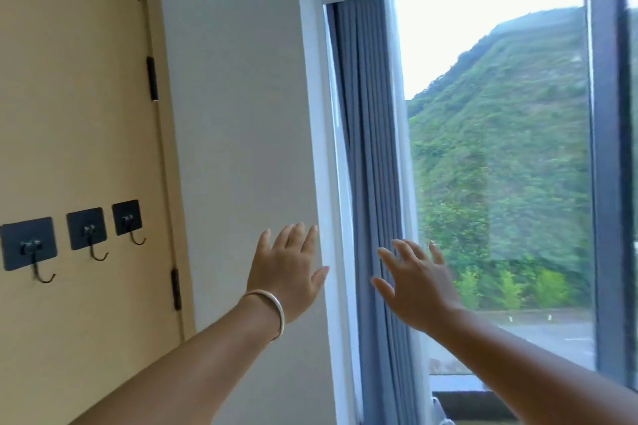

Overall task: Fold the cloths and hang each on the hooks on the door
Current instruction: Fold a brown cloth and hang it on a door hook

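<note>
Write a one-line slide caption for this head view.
Both hands, left and right, raised open and empty beside three bare hooks on the door.

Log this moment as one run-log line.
left hand: open, raised, holds nothing | right hand: open, raised, holds nothing | hooks: three on door, all bare | cloths: none in view

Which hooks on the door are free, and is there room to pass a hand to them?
All three hooks are bare: left hook, middle hook, right hook. The plain door above and below them is free, as is the white wall between door frame and curtain. Left hand and right hand hold nothing, both right of the door.
</note>
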Tool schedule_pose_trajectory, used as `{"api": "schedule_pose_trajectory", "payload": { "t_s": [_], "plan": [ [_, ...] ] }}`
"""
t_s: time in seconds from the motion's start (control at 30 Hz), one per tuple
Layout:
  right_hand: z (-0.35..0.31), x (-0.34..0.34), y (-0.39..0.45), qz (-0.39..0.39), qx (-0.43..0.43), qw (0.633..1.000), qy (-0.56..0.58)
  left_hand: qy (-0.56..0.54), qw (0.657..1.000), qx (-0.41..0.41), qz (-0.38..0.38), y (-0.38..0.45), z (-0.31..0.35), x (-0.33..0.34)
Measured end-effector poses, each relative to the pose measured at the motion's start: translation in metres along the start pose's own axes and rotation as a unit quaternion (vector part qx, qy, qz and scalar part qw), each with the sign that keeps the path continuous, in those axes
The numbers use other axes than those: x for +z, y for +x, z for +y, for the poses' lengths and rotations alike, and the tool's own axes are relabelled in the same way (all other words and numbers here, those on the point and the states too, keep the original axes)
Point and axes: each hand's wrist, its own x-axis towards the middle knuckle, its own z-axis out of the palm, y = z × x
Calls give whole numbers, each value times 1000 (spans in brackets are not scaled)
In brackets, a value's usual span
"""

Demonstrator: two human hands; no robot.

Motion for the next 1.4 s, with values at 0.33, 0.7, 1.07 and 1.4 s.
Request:
{"api": "schedule_pose_trajectory", "payload": {
  "t_s": [0.33, 0.7, 1.07, 1.4],
  "plan": [
    [152, -130, -131, 23, 177, 973, -147, -186, 973, 122, 54, 39, 218, -58],
    [273, -264, -317, 39, 338, 909, -242, -380, 871, 297, 97, 33, 484, -170],
    [348, -356, -481, 37, 477, 822, -309, -523, 762, 378, 51, -39, 670, -255],
    [428, -361, -553, -11, 541, 778, -320, -538, 718, 442, 10, -65, 798, -276]
  ]
}}
